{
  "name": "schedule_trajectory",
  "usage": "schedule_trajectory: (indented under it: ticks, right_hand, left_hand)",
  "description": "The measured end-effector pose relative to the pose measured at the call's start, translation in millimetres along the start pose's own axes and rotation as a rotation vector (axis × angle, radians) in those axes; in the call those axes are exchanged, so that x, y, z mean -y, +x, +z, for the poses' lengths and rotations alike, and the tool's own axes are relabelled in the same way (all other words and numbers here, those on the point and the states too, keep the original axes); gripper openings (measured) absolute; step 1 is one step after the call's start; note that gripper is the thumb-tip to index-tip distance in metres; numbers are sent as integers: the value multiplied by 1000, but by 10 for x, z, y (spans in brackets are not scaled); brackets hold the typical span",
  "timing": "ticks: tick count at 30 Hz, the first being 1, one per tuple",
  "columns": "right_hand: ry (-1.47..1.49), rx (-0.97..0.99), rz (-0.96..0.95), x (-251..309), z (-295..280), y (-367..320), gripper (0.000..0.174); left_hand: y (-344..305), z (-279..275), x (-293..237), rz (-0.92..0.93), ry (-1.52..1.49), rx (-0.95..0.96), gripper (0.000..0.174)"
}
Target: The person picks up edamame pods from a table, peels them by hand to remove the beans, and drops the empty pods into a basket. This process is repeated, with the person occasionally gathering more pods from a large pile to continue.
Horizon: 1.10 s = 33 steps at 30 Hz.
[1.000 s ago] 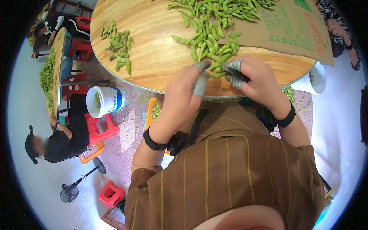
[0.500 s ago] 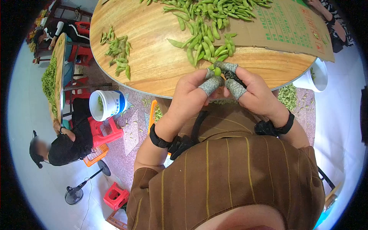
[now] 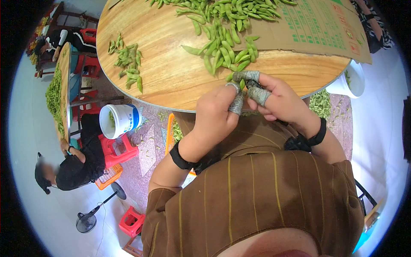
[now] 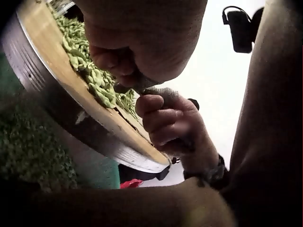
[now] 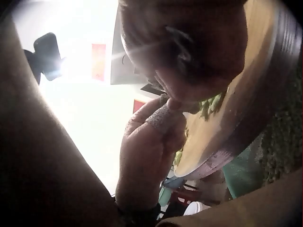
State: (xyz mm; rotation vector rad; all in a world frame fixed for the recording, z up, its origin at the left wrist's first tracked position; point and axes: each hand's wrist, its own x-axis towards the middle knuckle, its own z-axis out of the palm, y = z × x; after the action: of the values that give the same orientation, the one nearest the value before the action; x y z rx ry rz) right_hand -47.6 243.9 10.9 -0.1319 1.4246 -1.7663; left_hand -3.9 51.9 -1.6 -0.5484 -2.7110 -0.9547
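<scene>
In the head view the left hand (image 3: 216,111) and right hand (image 3: 280,98) meet at the table's near edge, thumbs and some fingers wrapped in grey tape. Between their fingertips is a small green pod (image 3: 242,84), pinched by both. Just beyond the fingers lies a heap of green pods (image 3: 224,47), running back onto flattened cardboard (image 3: 317,32). The left wrist view shows the right hand (image 4: 173,123) with curled fingers; the right wrist view shows the left hand (image 5: 151,142) with taped thumb or finger. The pod is hidden in both wrist views.
A smaller pod group (image 3: 128,62) lies at left on the round table (image 3: 171,81). White buckets stand left (image 3: 122,120) and right (image 3: 353,81). Pods cover the floor below. Another person (image 3: 79,167) sits by a second table at left; someone else is at upper right.
One second ago the hands were farther apart, reaching at the pod heap's near edge; now they meet closer to the body around a pod. The head view has shifted slightly.
</scene>
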Motion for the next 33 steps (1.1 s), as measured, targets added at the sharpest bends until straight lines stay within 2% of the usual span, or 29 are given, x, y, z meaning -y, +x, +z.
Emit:
schedule_trajectory:
  ticks: [1, 3, 4, 6, 7, 10, 11, 12, 14, 15, 17, 19, 21, 23, 24, 26, 27, 28, 29, 30, 31, 32, 33]
  right_hand:
    - [184, 39, 73, -6, -13, 18, 39]
    - [302, 111, 96, 4, -54, 2, 35]
    - [418, 184, 121, 8, -67, -10, 33]
    - [419, 186, 118, 15, -54, -14, 33]
    - [419, 189, 114, 21, -45, -17, 34]
    - [268, 98, 99, 34, -27, -47, 35]
    - [271, 97, 99, 40, -4, -62, 35]
    - [190, 64, 97, 52, 27, -78, 36]
    - [114, 31, 88, 71, 56, -105, 37]
    - [56, 19, 49, 79, 62, -117, 38]
    - [2, 7, 3, 76, 75, -124, 38]
    - [-60, -36, -81, 54, 90, -116, 40]
    - [-31, -41, -71, 40, 61, -103, 40]
    - [1, -44, -51, 7, 29, -102, 39]
    - [86, -21, -28, -7, 3, -100, 39]
    - [168, 4, -9, -25, -79, -95, 38]
    - [262, 57, 39, -38, -139, -99, 34]
    - [356, 110, 89, -54, -170, -97, 31]
    - [356, 110, 88, -74, -149, -86, 31]
    - [-6, -69, -129, -90, -108, -71, 26]
    - [-369, -248, -344, -105, -82, -64, 22]
    - [-369, -249, -345, -113, -81, -65, 22]
    - [-685, -286, -549, -107, -85, -64, 21]
  left_hand:
    - [16, -21, -3, 1, 0, 2, 6]
    - [65, -96, 8, -623, -929, 209, 6]
    - [56, -94, 83, -624, -929, 211, 6]
    - [58, -77, 234, -716, -1929, 422, 9]
    - [57, -79, 213, -715, -1928, 424, 9]
    - [78, -87, 43, -675, -1038, 312, 17]
    - [-5, 56, 170, -284, -626, 160, 16]
    - [12, 16, 127, -286, -626, 163, 16]
    - [77, -110, 8, 75, 183, 66, 17]
    - [83, -100, 2, 79, 187, 69, 17]
    - [90, -49, -18, 134, 407, -16, 17]
    - [101, -6, -4, 137, 360, -31, 14]
    - [110, 41, 3, 146, 310, -47, 11]
    - [71, 76, -25, -208, -336, 68, 6]
    - [91, 39, -27, -204, -334, 73, 6]
    - [139, -78, -20, -845, -1318, 329, 11]
    - [132, -89, -24, -827, -1479, 353, 16]
    - [123, -82, -14, -826, -1479, 354, 16]
    - [105, -64, 5, -816, -1352, 366, 13]
    - [89, -46, 21, -803, -1227, 375, 11]
    - [67, -29, 27, -802, -1227, 375, 11]
    - [44, -12, 24, -594, -934, 385, 12]
    - [37, -9, 14, -384, -640, 384, 14]
